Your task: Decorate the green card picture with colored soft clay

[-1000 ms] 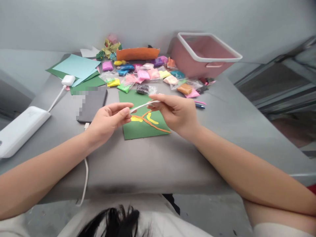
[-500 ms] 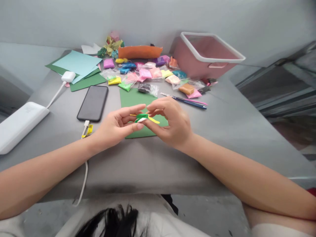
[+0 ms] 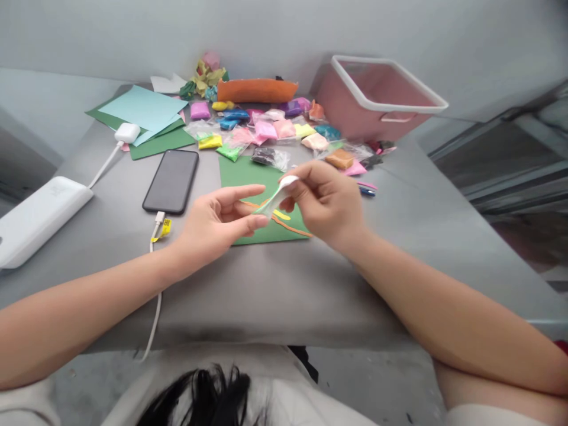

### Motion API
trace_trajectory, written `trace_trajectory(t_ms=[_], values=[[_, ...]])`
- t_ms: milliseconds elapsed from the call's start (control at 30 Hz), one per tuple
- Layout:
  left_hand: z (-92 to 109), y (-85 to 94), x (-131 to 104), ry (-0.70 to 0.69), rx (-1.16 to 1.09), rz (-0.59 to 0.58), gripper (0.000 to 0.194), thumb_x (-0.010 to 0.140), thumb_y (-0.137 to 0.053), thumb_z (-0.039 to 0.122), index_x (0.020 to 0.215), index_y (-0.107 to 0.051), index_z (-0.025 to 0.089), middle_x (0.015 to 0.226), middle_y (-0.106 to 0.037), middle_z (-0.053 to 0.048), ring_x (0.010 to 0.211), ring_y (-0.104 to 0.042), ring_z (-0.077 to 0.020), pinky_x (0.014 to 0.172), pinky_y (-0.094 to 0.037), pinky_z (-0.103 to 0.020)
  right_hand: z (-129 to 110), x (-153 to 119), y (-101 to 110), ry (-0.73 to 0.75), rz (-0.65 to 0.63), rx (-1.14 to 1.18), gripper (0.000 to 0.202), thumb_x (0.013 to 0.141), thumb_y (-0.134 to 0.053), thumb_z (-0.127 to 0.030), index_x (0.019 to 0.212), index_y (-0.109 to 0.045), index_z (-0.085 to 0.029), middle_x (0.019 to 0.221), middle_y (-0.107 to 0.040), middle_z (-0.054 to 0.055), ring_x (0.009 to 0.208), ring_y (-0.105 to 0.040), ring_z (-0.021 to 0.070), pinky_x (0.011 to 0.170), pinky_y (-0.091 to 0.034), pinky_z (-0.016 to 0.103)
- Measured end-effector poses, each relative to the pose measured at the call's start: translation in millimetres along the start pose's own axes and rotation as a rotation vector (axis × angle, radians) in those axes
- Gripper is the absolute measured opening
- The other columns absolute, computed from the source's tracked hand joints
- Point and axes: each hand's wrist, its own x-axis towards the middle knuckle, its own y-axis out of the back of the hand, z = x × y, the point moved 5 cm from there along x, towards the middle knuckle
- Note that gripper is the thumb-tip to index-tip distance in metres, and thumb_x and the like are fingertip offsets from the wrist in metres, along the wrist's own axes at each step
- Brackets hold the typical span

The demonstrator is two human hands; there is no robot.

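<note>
A strip of green and white clay [image 3: 274,203] is stretched between my two hands, above a green sheet [image 3: 242,171]. My left hand [image 3: 217,222] pinches its lower left end between thumb and fingers. The upper right end is gripped by the thumb and fingers of my right hand [image 3: 326,204]. Beneath the hands, thin orange strips [image 3: 293,229] and a short yellow piece [image 3: 281,215] lie on the green sheet.
A phone [image 3: 171,180] and a white power bank [image 3: 42,219] with cables lie at the left. Behind are coloured papers [image 3: 144,109], bagged clay [image 3: 266,130], an orange piece [image 3: 257,90] and a pink bin [image 3: 364,109]. Scissors [image 3: 367,191] are partly hidden by my right hand.
My right hand has moved right and slightly up, drawing the green and white clay out into a longer strip. Orange strips on the green sheet have come into view.
</note>
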Motion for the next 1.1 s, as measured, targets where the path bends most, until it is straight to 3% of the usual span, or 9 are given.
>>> trace_trajectory(t_ms=[167, 300, 400, 467, 633, 833, 933, 1033, 1100], values=[[-7.6, 4.9, -1.3, 0.040, -0.075, 0.000, 0.064, 0.083, -0.081, 0.040, 0.141, -0.056, 0.026, 0.109, -0.079, -0.006, 0.109, -0.073, -0.0235, 0.086, -0.060, -0.031, 24.0, 18.6, 25.0, -0.051, 0.179, -0.002, 0.024, 0.090, -0.070, -0.051, 0.092, -0.072, -0.027, 0.066, -0.067, -0.002, 0.062, -0.072, 0.0182, 0.052, -0.058, 0.030], [-11.9, -0.1, 0.7, 0.046, -0.195, -0.095, 0.066, 0.087, -0.078, 0.038, 0.144, -0.049, 0.024, 0.133, -0.071, -0.010, 0.129, -0.064, -0.0228, 0.104, -0.053, -0.031, 15.8, 10.8, 22.0, 0.007, 0.205, -0.152, 0.031, 0.086, -0.074, -0.049, 0.109, -0.072, -0.027, 0.065, -0.069, -0.002, 0.063, -0.071, 0.0183, 0.057, -0.057, 0.031], [-11.1, -2.1, 1.7, 0.048, -0.201, -0.117, 0.073, 0.081, -0.084, 0.034, 0.142, -0.047, 0.022, 0.127, -0.074, -0.010, 0.121, -0.069, -0.0221, 0.098, -0.056, -0.029, 1.2, -4.0, -2.7, 0.154, 0.038, -0.254, 0.030, 0.085, -0.074, -0.049, 0.101, -0.072, -0.024, 0.080, -0.075, 0.001, 0.067, -0.071, 0.0168, 0.059, -0.057, 0.028], [-8.4, -1.1, 2.5, 0.041, -0.161, -0.092, 0.073, 0.071, -0.091, 0.029, 0.133, -0.053, 0.020, 0.110, -0.080, -0.007, 0.106, -0.074, -0.0213, 0.088, -0.059, -0.027, -9.1, -14.7, -18.8, 0.313, -0.063, -0.305, 0.024, 0.095, -0.062, -0.044, 0.094, -0.070, -0.021, 0.079, -0.075, 0.002, 0.063, -0.068, 0.0140, 0.058, -0.054, 0.025], [-0.5, -0.2, 4.5, 0.035, -0.043, -0.057, 0.056, 0.062, -0.094, 0.019, 0.110, -0.066, 0.016, 0.077, -0.078, 0.001, 0.076, -0.074, -0.0138, 0.070, -0.055, -0.020, -24.3, -29.0, -29.1, 0.536, -0.082, -0.407, 0.021, 0.101, -0.047, -0.021, 0.087, -0.063, -0.019, 0.066, -0.069, 0.000, 0.056, -0.061, 0.0110, 0.054, -0.042, 0.022], [-3.1, -0.5, 4.3, 0.058, 0.075, -0.045, 0.055, 0.069, -0.091, 0.026, 0.119, -0.071, 0.016, 0.074, -0.074, 0.001, 0.063, -0.064, -0.0102, 0.056, -0.046, -0.020, -18.7, -21.2, -18.2, 0.447, -0.069, -0.381, 0.025, 0.101, -0.048, -0.021, 0.078, -0.057, -0.021, 0.055, -0.066, -0.004, 0.047, -0.061, 0.0096, 0.046, -0.037, 0.020], [-7.7, 3.0, 4.2, 0.039, 0.009, -0.013, 0.059, 0.075, -0.087, 0.033, 0.129, -0.067, 0.017, 0.088, -0.077, -0.003, 0.075, -0.069, -0.0122, 0.070, -0.054, -0.023, -4.3, -9.5, -6.6, 0.281, -0.023, -0.307, 0.021, 0.102, -0.049, -0.026, 0.089, -0.065, -0.021, 0.060, -0.070, -0.003, 0.052, -0.067, 0.0111, 0.051, -0.046, 0.020], [-11.9, 4.3, 5.2, 0.032, -0.110, -0.022, 0.060, 0.084, -0.080, 0.033, 0.139, -0.059, 0.020, 0.107, -0.077, -0.005, 0.100, -0.072, -0.0156, 0.094, -0.056, -0.029, 8.5, -1.9, -0.2, 0.190, -0.038, -0.208, 0.027, 0.103, -0.046, -0.031, 0.118, -0.066, -0.020, 0.088, -0.076, 0.004, 0.073, -0.074, 0.0159, 0.067, -0.057, 0.027], [-14.3, 3.2, 6.1, 0.051, -0.203, -0.049, 0.057, 0.087, -0.077, 0.033, 0.139, -0.057, 0.022, 0.119, -0.075, -0.006, 0.115, -0.069, -0.0182, 0.102, -0.054, -0.031, 8.5, -2.8, -4.5, 0.276, -0.136, -0.159, 0.042, 0.102, -0.047, -0.036, 0.139, -0.056, -0.020, 0.119, -0.072, 0.012, 0.101, -0.073, 0.0218, 0.086, -0.060, 0.037]])
